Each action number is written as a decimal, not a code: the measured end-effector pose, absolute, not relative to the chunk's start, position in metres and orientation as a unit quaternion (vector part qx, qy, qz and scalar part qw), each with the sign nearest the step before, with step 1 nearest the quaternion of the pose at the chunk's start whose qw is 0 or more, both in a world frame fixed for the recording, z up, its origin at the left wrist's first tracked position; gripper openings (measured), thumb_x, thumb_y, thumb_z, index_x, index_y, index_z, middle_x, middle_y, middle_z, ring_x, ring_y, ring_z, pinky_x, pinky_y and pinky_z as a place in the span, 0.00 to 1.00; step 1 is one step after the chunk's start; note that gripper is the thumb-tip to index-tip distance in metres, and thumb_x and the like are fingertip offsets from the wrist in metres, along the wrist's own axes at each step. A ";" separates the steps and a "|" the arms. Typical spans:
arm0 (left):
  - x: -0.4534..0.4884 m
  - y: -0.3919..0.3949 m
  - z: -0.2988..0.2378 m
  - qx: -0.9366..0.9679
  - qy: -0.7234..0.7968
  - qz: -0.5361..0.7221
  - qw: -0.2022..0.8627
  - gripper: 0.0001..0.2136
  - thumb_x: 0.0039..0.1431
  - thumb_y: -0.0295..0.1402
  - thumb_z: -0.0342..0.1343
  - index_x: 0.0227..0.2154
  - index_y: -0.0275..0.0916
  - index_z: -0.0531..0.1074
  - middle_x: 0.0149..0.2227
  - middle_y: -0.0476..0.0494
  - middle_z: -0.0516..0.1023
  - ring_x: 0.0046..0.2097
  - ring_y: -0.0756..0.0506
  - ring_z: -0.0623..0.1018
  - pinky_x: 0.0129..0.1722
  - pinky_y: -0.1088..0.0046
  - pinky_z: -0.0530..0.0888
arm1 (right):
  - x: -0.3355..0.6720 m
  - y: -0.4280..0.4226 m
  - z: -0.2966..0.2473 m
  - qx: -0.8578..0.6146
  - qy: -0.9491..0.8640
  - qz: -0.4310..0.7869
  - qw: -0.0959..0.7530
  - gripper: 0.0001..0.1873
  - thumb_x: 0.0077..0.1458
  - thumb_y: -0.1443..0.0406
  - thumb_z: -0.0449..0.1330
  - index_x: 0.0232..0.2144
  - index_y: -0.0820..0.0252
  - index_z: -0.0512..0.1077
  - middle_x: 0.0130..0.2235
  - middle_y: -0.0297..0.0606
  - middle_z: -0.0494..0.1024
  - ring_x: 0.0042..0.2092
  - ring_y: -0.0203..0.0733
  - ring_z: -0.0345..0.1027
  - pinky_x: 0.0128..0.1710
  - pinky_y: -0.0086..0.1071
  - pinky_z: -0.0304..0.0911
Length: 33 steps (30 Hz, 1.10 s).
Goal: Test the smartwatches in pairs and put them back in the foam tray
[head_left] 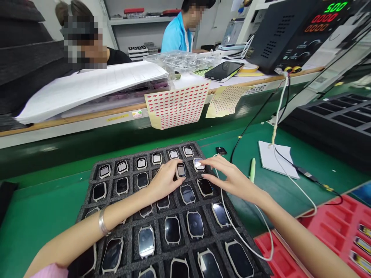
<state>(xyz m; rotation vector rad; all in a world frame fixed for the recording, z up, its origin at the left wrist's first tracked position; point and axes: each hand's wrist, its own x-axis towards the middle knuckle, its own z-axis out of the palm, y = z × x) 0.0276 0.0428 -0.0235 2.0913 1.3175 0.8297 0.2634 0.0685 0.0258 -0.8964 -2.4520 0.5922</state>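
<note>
A black foam tray [95, 170] holds rows of smartwatch bodies without straps, some with lit white screens and others dark. My left hand [164, 179], a silver bracelet on its wrist, has thumb and index finger at the lower and upper ends of a lit smartwatch [181, 170] in the second row. To its right, my right hand [228, 177] is held with thumb and fingers apart. Its index fingertip is over the bright screen of another smartwatch [198, 165]; whether it touches cannot be told. The thumb is just above a dark smartwatch [205, 187].
A white cable [242, 239] loops over the tray's right side. Farther right are a green pen [252, 170], a white paper pad [275, 158] and red trays [333, 227]. A power supply [278, 38] and phone [224, 71] stand on the shelf. Two people sit beyond.
</note>
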 end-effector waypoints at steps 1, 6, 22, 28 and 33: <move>0.030 0.047 -0.022 0.786 0.494 0.286 0.236 0.19 0.54 0.30 0.59 0.49 0.37 0.63 0.49 0.35 0.70 0.53 0.35 0.69 0.52 0.52 0.66 | 0.260 0.067 0.028 -0.318 -0.893 0.217 0.233 0.16 0.63 0.62 0.55 0.52 0.58 0.66 0.47 0.43 0.72 0.50 0.47 0.63 0.49 0.41 0.60; 0.021 0.044 -0.002 0.821 0.527 0.183 0.118 0.23 0.53 0.40 0.61 0.49 0.35 0.66 0.49 0.34 0.69 0.50 0.34 0.68 0.48 0.56 0.66 | 0.237 0.066 0.036 -0.270 -0.909 0.225 0.223 0.13 0.64 0.65 0.51 0.50 0.61 0.68 0.45 0.42 0.74 0.48 0.46 0.63 0.48 0.39 0.60; -0.058 0.002 -0.019 0.735 0.662 0.125 0.076 0.09 0.61 0.33 0.48 0.39 0.34 0.69 0.37 0.36 0.74 0.41 0.38 0.74 0.39 0.65 0.71 | 0.116 0.057 0.004 -0.398 -0.897 0.182 0.062 0.18 0.56 0.63 0.62 0.46 0.71 0.68 0.41 0.54 0.72 0.42 0.56 0.70 0.37 0.41 0.65; -0.067 -0.008 -0.030 0.618 0.604 0.380 0.330 0.16 0.46 0.48 0.61 0.24 0.39 0.73 0.30 0.43 0.75 0.36 0.39 0.77 0.35 0.67 0.75 | 0.127 0.059 0.007 -0.352 -0.902 0.235 0.092 0.10 0.52 0.61 0.66 0.31 0.61 0.70 0.37 0.38 0.72 0.41 0.43 0.69 0.37 0.29 0.63; -0.054 -0.012 -0.015 0.346 0.590 0.463 0.564 0.22 0.38 0.48 0.67 0.35 0.41 0.76 0.35 0.43 0.80 0.47 0.36 0.77 0.43 0.66 0.76 | 0.146 0.065 0.008 -0.286 -0.784 0.511 0.204 0.15 0.58 0.56 0.60 0.40 0.58 0.62 0.33 0.32 0.72 0.30 0.35 0.70 0.25 0.24 0.64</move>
